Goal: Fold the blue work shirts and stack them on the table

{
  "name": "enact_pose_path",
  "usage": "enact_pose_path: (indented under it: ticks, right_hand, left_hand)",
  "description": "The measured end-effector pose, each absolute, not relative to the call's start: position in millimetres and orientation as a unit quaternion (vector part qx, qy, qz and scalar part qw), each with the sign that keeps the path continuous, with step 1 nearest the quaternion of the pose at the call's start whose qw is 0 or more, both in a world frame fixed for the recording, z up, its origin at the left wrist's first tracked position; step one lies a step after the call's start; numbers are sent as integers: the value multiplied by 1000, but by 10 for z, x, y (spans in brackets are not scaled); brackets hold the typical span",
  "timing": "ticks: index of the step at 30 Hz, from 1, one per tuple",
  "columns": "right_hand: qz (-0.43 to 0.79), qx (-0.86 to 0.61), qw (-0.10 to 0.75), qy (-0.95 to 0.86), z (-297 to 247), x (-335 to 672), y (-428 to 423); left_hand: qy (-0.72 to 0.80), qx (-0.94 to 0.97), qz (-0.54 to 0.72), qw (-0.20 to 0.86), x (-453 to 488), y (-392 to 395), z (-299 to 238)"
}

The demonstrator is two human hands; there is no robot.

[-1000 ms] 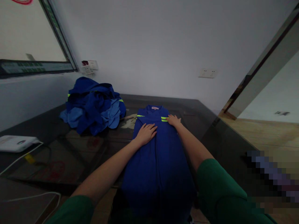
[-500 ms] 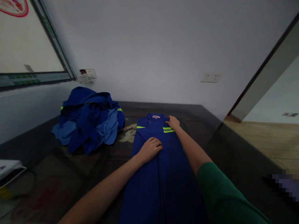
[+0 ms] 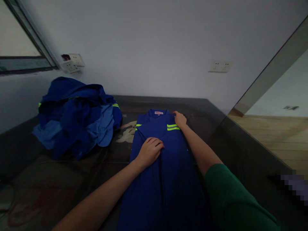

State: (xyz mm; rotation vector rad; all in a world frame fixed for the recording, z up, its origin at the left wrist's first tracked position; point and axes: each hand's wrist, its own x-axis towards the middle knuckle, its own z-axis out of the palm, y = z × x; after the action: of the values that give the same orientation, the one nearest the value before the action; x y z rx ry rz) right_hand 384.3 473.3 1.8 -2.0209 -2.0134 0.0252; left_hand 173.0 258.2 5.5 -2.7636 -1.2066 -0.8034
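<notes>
A blue work jacket lies on the dark table, its sides folded in lengthwise and its collar with a white label towards the wall. Yellow-green reflective bands cross it near both shoulders. My left hand rests on its middle below the collar, palm down with the fingers bent slightly. At the right shoulder edge, beside the reflective band, my right hand has its fingers closed on the cloth. The fingertips there are partly hidden.
A heap of crumpled blue garments sits on the left of the dark table. Sockets are on the wall behind. A blurred purplish item is at the right edge.
My view has shifted, so the heap appears larger and further left. My right hand has moved slightly outward at the jacket's shoulder edge. My left hand stays on the cloth.
</notes>
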Motion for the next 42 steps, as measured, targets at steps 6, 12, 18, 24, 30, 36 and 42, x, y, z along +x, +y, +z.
enact_pose_path:
  ticks: [6, 12, 18, 24, 30, 36, 42]
  right_hand:
    - [19, -658, 124, -742, 59, 3776, 4892]
    - [42, -678, 105, -727, 77, 3818, 5034]
    - [33, -683, 100, -723, 35, 3848, 5099]
    - [-31, -667, 98, -738, -33, 3810, 5000]
    - [-98, -637, 160, -748, 54, 3733, 4816]
    - [-74, -587, 110, -799, 24, 3655, 4590]
    - [-37, -591, 109, -798, -127, 3727, 4479]
  left_hand:
    - [-386, -886, -256, -2, 1719, 2585, 22]
    - [-379, -888, -262, 5, 1700, 2591, 41]
    - [-404, -869, -286, -8, 1704, 2607, 49]
    - [-394, -875, -280, -20, 1717, 2608, 44]
    - [-430, -842, -321, -54, 1716, 2589, 77]
    - [-464, -839, -281, -49, 1751, 2611, 67]
    - [-474, -849, -234, -19, 1776, 2575, 58]
